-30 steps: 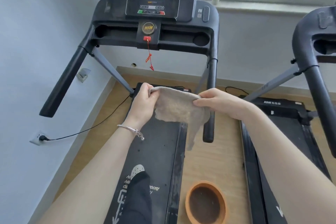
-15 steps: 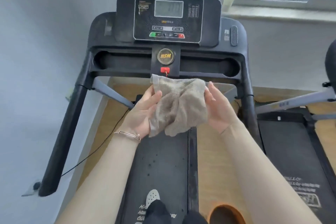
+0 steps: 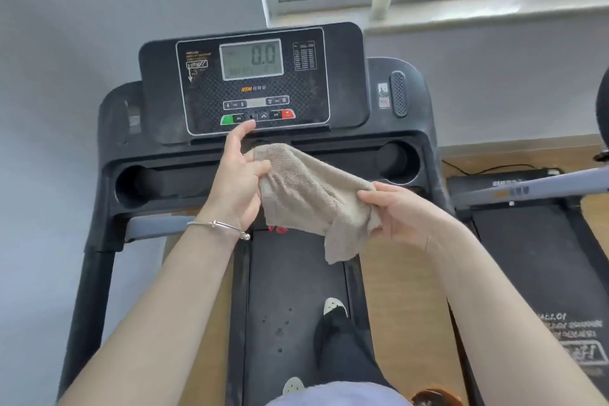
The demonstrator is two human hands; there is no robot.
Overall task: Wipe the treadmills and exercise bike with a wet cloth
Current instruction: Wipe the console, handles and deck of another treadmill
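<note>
Cloth stretched before the console, long axis running upper-left to lower-right, one corner hanging over the belt | left hand pinches upper end | right hand grips lower end | treadmill

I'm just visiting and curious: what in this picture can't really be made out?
- Small print beside the console display, head view: too small.
- Tray middle, head view: hidden behind the cloth that the left hand and right hand hold.
- Second treadmill, head view: cut off by the right edge.
</note>
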